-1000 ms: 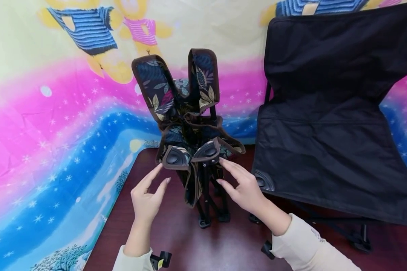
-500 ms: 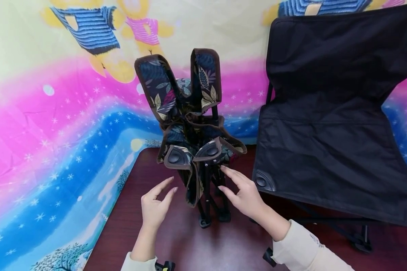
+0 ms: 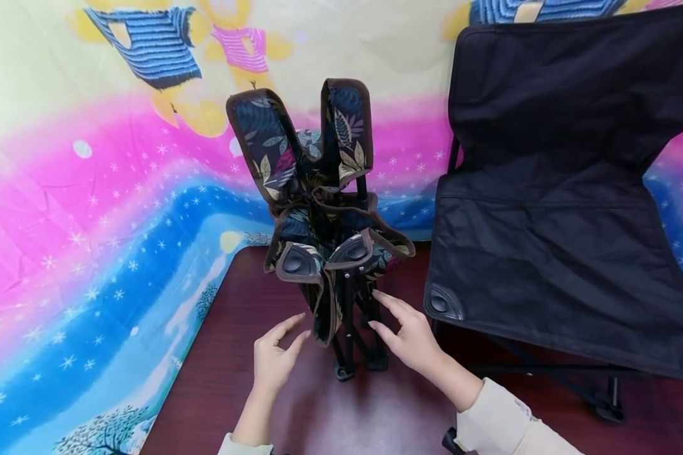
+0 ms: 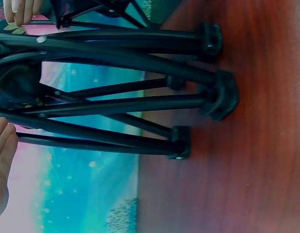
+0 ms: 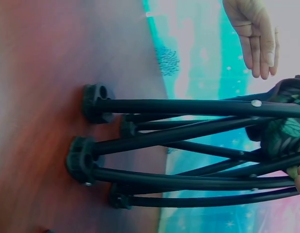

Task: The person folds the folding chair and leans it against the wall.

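Observation:
A small folding chair (image 3: 324, 221) with dark leaf-print fabric and brown edging stands half folded on the table, its seat and back creased inward. Its black tube legs (image 4: 140, 103) are bunched close together, ending in black plastic feet (image 5: 81, 155). Below the front seat corners, my left hand (image 3: 274, 359) is held with relaxed fingers, thumb and forefinger apart, just left of the hanging fabric. My right hand (image 3: 411, 335) is on the other side, its fingers loosely extended and their tips right beside the legs. Neither hand grips anything.
A larger black folding chair (image 3: 546, 253) stands unfolded to the right on the same reddish-brown table (image 3: 233, 328). Behind both hangs a colourful printed backdrop (image 3: 119, 158), which also runs along the table's left edge.
Both hands have come down from the seat corners to the level of the legs. The left hand has also moved right, towards the chair. The chair's folded shape looks the same.

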Tool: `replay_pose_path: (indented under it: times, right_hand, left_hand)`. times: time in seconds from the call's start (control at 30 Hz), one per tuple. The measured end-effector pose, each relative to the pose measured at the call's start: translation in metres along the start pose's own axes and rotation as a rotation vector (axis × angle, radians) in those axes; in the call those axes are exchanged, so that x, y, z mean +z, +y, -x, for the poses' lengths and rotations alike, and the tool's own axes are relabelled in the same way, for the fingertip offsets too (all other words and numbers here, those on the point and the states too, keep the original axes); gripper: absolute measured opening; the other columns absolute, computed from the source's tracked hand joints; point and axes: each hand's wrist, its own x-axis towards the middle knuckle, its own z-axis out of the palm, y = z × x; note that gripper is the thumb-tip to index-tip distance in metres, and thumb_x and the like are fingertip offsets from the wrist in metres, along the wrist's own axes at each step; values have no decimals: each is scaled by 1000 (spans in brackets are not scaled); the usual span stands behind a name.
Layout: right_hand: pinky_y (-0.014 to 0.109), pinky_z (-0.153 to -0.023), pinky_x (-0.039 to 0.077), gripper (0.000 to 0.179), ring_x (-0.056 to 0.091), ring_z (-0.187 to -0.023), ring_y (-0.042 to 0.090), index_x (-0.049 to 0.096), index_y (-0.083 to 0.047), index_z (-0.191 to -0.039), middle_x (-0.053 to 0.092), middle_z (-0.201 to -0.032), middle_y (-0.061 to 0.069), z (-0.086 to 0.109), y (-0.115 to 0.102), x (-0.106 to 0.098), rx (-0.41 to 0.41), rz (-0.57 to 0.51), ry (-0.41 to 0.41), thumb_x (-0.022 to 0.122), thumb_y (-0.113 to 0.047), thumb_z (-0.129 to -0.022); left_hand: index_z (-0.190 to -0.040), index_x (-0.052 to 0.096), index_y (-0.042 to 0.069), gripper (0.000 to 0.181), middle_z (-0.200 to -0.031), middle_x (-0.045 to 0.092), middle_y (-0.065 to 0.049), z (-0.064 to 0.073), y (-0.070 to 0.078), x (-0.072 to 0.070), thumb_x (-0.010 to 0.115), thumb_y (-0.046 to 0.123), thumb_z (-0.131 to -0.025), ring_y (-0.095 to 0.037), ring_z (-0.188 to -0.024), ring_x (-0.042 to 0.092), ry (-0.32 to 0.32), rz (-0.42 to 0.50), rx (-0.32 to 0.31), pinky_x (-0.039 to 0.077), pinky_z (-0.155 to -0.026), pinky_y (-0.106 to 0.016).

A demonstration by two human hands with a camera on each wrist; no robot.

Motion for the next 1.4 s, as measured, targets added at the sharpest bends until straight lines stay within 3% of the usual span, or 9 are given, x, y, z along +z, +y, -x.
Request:
replay_pose_path:
  times: [0.13,0.3,0.63,0.9,1.07,1.2,1.23,1.3,1.4]
  right_hand:
    - [36,-74,48,47,55,-98,21,56,4,-109,58,-108,13,7,5,4,30,8,-3,72,-2,-65]
    - [36,-74,48,46,56,-96,22,56,4,-108,58,-106,14,13,9,7,55,7,1,72,-1,-65]
    - [36,-75,47,43,56,-96,21,56,4,-109,59,-106,13,23,18,12,243,-86,-53,69,0,-69]
    - [38,-76,46,40,55,-96,24,55,4,-110,58,-106,15,27,23,16,430,-160,-76,67,-2,-72]
    - [38,-78,45,39,55,-97,25,56,3,-111,58,-106,15,30,29,20,525,-177,-95,66,-3,-73]
    - [39,-79,45,38,55,-97,24,56,2,-111,59,-106,14,33,32,24,594,-210,-103,66,-4,-74]
    - [39,-78,45,38,55,-97,24,56,1,-111,59,-105,14,33,33,25,607,-220,-104,66,-4,-74]
    - [38,-77,46,38,56,-96,24,57,0,-110,59,-104,14,34,35,27,629,-238,-105,66,-4,-73]
    - [35,-77,47,37,57,-94,24,58,0,-108,60,-102,14,36,39,31,646,-252,-102,66,-3,-73]
  left_hand:
    - [-93,66,1,30,-85,65,-10,-12,51,-5,69,-6,-64,-17,-81,61,-32,-55,-79,45,-71,-16]
    - [-89,66,-5,27,-82,65,-14,-12,73,-3,69,-10,-63,-24,-78,61,-55,-90,-178,47,-71,-18]
    - [-92,63,-8,26,-88,63,-18,3,60,8,66,-11,-66,-28,-83,59,-105,0,-348,48,-72,-24]
    - [-90,63,-9,23,-86,63,-18,7,56,17,64,-12,-68,-25,-81,60,-124,38,-401,49,-71,-25]
    - [-90,63,-7,20,-84,64,-16,15,41,24,65,-9,-70,-18,-80,60,-125,113,-431,48,-70,-22]
    - [-89,65,-2,17,-81,65,-11,26,20,29,67,2,-72,-16,-77,61,-95,135,-360,49,-67,-24]
    - [-90,65,0,17,-82,65,-10,34,2,34,66,5,-74,-16,-77,61,-85,158,-315,49,-68,-24]
    - [-90,66,3,17,-81,65,-8,39,-6,37,66,10,-74,-14,-76,61,-63,174,-248,50,-66,-23]
    - [-89,66,3,17,-80,65,-7,41,-9,40,67,11,-74,-14,-75,61,-54,148,-247,50,-63,-23]
